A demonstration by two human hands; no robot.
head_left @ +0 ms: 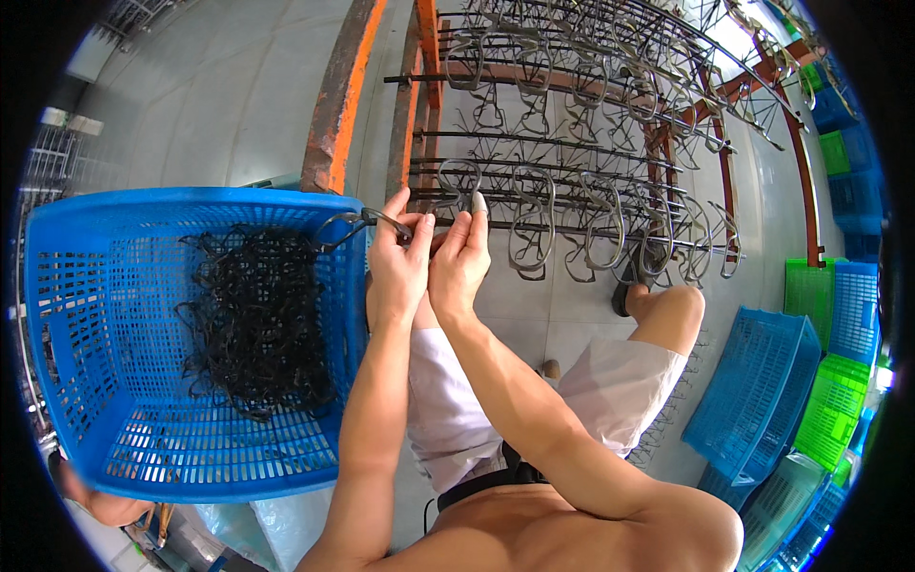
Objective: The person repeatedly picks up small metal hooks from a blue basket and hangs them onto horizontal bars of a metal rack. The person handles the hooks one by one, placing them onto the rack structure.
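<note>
A dark eyeglass frame (pixel 341 230) is pinched in my left hand (pixel 396 267), one lens ring jutting left over the rim of a blue plastic basket (pixel 71 329). Close beside it, my right hand (pixel 460 262) has its fingers closed at the lower end of another eyeglass frame (pixel 459 175) on the rack. One right fingertip wears a white cover. Inside the basket lies a tangled heap of black eyeglass frames (pixel 257 319). The parts between my palms are hidden.
An orange metal rack (pixel 335 114) with dark rods stands ahead, several grey frames (pixel 531 219) hanging from it. Blue crates (pixel 753 391) and green crates (pixel 831 410) are stacked at the right. Another person's arm (pixel 119 508) shows at the lower left.
</note>
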